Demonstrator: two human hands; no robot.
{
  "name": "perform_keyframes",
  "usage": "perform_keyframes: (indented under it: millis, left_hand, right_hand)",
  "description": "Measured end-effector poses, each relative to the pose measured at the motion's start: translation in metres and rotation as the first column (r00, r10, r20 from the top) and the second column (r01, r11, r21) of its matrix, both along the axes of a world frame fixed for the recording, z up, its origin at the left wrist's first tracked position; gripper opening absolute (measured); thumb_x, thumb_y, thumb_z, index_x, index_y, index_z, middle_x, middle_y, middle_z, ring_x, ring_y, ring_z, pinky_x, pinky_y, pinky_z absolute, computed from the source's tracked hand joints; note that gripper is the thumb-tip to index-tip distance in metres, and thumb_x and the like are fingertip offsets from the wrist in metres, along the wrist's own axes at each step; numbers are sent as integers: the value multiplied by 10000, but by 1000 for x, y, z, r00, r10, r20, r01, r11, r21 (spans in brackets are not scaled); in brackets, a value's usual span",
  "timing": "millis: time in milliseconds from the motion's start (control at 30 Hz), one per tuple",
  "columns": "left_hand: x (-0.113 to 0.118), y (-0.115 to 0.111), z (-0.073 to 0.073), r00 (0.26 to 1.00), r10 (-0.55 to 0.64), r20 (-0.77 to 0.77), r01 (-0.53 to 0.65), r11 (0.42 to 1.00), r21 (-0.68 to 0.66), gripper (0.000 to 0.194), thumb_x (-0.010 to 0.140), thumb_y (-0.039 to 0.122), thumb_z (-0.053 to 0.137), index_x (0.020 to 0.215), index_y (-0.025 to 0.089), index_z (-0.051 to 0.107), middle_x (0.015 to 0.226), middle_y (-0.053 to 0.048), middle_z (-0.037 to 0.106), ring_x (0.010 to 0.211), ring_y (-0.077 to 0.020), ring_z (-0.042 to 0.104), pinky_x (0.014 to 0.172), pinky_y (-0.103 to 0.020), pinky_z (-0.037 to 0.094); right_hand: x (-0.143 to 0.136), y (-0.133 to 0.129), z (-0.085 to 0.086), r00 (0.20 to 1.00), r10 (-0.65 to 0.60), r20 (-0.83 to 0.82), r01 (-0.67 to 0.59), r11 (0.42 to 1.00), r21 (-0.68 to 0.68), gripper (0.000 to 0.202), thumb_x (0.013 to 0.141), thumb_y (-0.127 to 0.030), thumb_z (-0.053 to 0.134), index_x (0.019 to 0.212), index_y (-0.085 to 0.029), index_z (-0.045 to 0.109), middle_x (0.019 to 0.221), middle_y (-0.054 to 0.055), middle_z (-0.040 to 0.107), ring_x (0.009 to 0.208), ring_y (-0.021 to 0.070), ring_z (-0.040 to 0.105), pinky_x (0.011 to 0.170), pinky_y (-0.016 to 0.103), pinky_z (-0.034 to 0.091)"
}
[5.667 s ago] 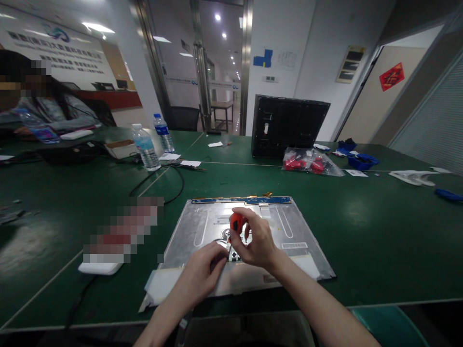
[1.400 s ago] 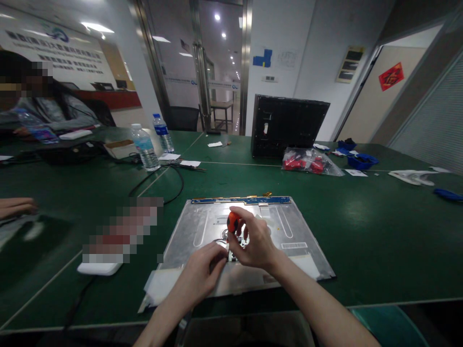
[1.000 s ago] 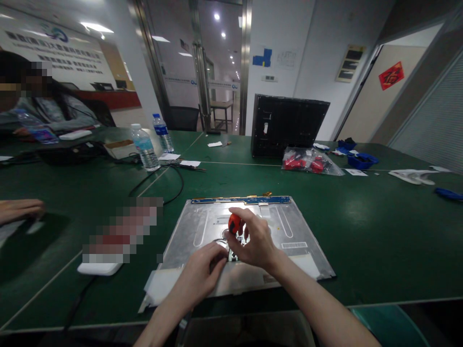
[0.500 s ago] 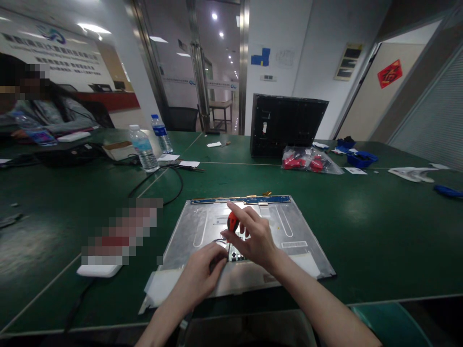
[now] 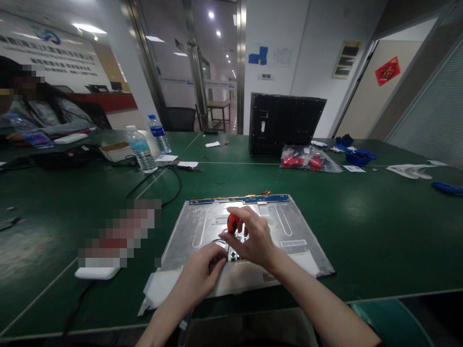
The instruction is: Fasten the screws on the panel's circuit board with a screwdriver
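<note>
A silver display panel lies flat on the table, a blue circuit strip along its far edge. In the middle of its back sits a small green circuit board, partly covered by my hands. My right hand is closed around the red and black handle of a screwdriver, held nearly upright with its shaft pointing down at the board. Beside the board's left edge, my left hand rests on the panel with fingers curled together near the screwdriver's tip. Whatever those fingertips hold is hidden.
A black monitor stands at the back, a plastic bag of red items before it. Two water bottles and a black cable are at left, near a blurred-out white-edged object. A person sits far left.
The index finger of my right hand has come down a little toward the screwdriver handle. My left hand keeps its place. The whole view has shifted slightly.
</note>
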State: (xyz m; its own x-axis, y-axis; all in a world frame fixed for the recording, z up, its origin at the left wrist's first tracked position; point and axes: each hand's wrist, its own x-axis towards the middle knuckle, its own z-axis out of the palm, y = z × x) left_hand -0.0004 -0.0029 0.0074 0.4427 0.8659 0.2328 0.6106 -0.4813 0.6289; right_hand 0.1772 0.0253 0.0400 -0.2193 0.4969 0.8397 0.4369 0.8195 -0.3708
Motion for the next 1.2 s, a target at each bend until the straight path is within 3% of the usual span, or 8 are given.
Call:
perform_keyframes:
  millis: [167,367,667,867,1033,1200]
  left_hand:
    - [0,1,-2,1000,-1,-2,1,1000,9,135,838,183,460,793,187,587,729,-15,626,654,-166,563,641,-277,436]
    - [0,0,-2,1000,-9,10,9,1000,13,142,840,175,456,790,185,589,740,-20,633,667,-164,562,634,-273,423]
    - [1,0,0,1000,2,6,-2,1000,8,137,824,167,457,783,187,586,734,-15,633,659,-165,567,634,-271,431]
    - [0,1,1,1000,-12,7,12,1000,0,136,828,167,457,791,187,587,751,-25,645,671,-173,578,644,-278,436]
    - [-1,1,-3,1000,-17,1,17,1000,15,134,843,183,459,789,185,581,739,-19,634,661,-167,570,632,-272,428]
    - [-2,2,-6,1000,-15,6,15,1000,27,145,849,172,454,816,184,595,760,-21,640,668,-165,576,637,-274,431]
  right_hand:
    - [0,1,2,1000,9,8,-9,1000,2,462,899,-275,591,1334,-255,436,858,5,629,632,108,549,516,199,459]
    - [0,-3,1,999,18,31,-18,1000,-17,586,848,-194,500,1409,-193,327,866,24,632,589,118,544,513,230,476]
    - [0,1,-1,1000,-8,19,9,1000,-25,457,895,-334,597,1318,-251,444,876,17,634,585,102,547,487,202,448]
    - [-1,-1,-1,999,-8,47,8,1000,4,558,911,-273,551,1423,-226,336,840,7,650,559,99,544,503,210,457]
    - [-1,-3,-3,1000,27,2,-27,1000,-16,533,843,-188,521,1351,-193,358,803,-3,634,543,100,532,492,204,447]
    - [0,0,-1,1000,14,11,-14,1000,-16,456,875,-314,599,1286,-223,422,838,5,638,559,100,521,483,203,436]
